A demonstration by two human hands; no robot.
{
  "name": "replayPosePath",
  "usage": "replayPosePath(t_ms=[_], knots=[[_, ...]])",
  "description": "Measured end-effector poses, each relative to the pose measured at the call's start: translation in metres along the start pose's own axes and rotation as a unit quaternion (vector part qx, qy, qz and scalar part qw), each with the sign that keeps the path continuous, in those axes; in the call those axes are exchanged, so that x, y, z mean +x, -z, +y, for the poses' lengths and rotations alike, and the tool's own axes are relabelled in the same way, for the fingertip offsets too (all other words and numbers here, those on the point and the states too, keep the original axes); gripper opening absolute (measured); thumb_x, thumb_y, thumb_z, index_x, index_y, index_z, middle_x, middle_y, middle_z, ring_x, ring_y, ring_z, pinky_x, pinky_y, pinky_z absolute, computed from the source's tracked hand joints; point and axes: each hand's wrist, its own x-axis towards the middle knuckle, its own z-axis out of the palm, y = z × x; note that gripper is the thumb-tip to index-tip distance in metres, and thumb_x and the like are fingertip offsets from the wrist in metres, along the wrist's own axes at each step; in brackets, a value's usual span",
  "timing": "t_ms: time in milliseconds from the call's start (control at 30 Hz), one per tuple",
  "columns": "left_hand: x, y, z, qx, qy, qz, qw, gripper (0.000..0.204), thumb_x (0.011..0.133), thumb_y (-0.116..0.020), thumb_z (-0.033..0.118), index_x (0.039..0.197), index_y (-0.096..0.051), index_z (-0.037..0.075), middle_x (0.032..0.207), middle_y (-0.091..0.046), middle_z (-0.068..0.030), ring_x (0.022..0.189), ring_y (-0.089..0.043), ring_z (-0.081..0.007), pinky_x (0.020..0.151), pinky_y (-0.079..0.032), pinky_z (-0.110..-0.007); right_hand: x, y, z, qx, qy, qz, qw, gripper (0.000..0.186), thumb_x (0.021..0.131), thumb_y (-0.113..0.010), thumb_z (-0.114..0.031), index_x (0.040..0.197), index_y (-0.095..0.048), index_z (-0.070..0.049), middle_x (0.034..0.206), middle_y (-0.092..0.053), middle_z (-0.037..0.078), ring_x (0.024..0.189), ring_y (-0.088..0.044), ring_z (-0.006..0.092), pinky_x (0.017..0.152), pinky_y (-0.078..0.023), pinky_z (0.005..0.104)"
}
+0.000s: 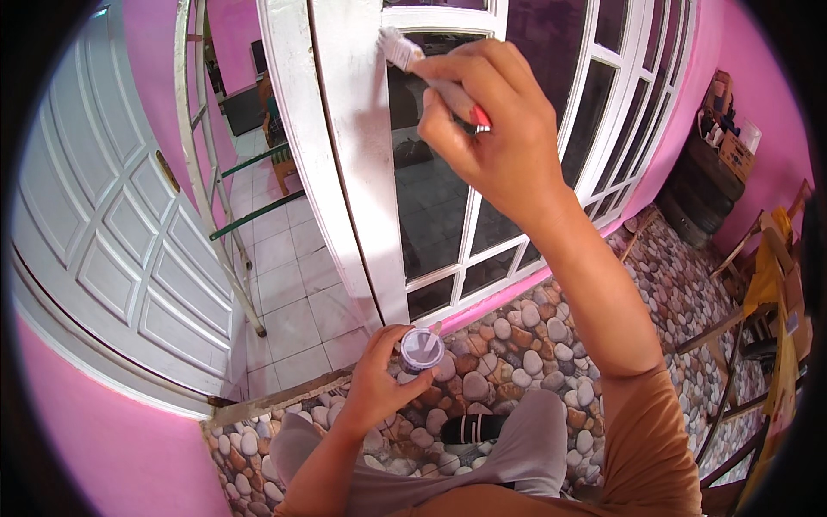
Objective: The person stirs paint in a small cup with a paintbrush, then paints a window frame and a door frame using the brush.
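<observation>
The pebble-patterned floor (482,388) is spread from 3 to 7 o'clock. Above it, the white-framed window (431,215) is seen from 12 to 2 o'clock, with dark panes set in its bars. At 9 o'clock a white panelled door (121,215) is shown, and beside the window, toward 11 o'clock, a white upright (353,112) is placed, its face marked by grey smudges. A metal ladder (215,185) is stood at 10 o'clock, and tyres (702,189) are stacked between 2 and 3 o'clock. The right hand (495,112), at 1 o'clock, is closed in a pinch of thumb and fingers around the handle of a paintbrush (401,50); at 12 o'clock the pale bristles are held at the upright's window-side edge. The left hand (383,379), between 6 and 7 o'clock, is curled around a small round cup (423,349), in which pale paint is contained, at 6 o'clock.
</observation>
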Motion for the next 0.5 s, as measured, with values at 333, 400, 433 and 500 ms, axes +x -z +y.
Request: replayPosePath(t_ms=[333, 400, 433, 500], knots=[[0.001, -0.002, 0.001, -0.008, 0.005, -0.004, 1.000, 0.061, 0.075, -0.089, 0.010, 0.129, -0.061, 0.003, 0.121, -0.064, -0.0093, 0.113, -0.062, -0.0233, 0.099, -0.048, -0.035, 0.003, 0.004, 0.003, 0.013, -0.002, -0.011, 1.000, 0.024, 0.077, -0.075, -0.001, 0.101, -0.072, -0.006, 0.083, -0.056, 0.005, 0.085, -0.060, 0.0279, 0.079, -0.049, 0.0392], [0.001, -0.002, 0.000, 0.000, -0.006, 0.002, 1.000, 0.061, 0.075, -0.089, 0.010, 0.129, -0.062, 0.003, 0.121, -0.064, -0.0094, 0.113, -0.062, -0.0230, 0.099, -0.048, -0.035, 0.002, 0.009, -0.002, 0.018, -0.012, -0.028, 0.999, 0.025, 0.077, -0.074, -0.001, 0.101, -0.073, -0.006, 0.080, -0.055, 0.005, 0.083, -0.060, 0.0275, 0.078, -0.049, 0.0393], [0.000, -0.001, 0.000, 0.001, -0.004, 0.004, 1.000, 0.061, 0.075, -0.089, 0.010, 0.129, -0.062, 0.003, 0.121, -0.064, -0.0094, 0.113, -0.062, -0.0230, 0.099, -0.048, -0.035, 0.001, 0.011, -0.004, 0.019, -0.017, -0.023, 0.999, 0.024, 0.076, -0.074, -0.001, 0.100, -0.073, -0.006, 0.078, -0.055, 0.005, 0.082, -0.060, 0.0273, 0.078, -0.049, 0.0395], [-0.001, 0.001, 0.000, 0.004, -0.001, 0.011, 1.000, 0.060, 0.076, -0.089, 0.010, 0.129, -0.062, 0.003, 0.120, -0.064, -0.0095, 0.113, -0.062, -0.0226, 0.099, -0.048, -0.035, 0.001, 0.020, -0.001, 0.029, -0.046, -0.029, 0.998, 0.023, 0.078, -0.073, -0.004, 0.101, -0.074, -0.004, 0.076, -0.055, 0.005, 0.080, -0.063, 0.0259, 0.076, -0.051, 0.0376]])
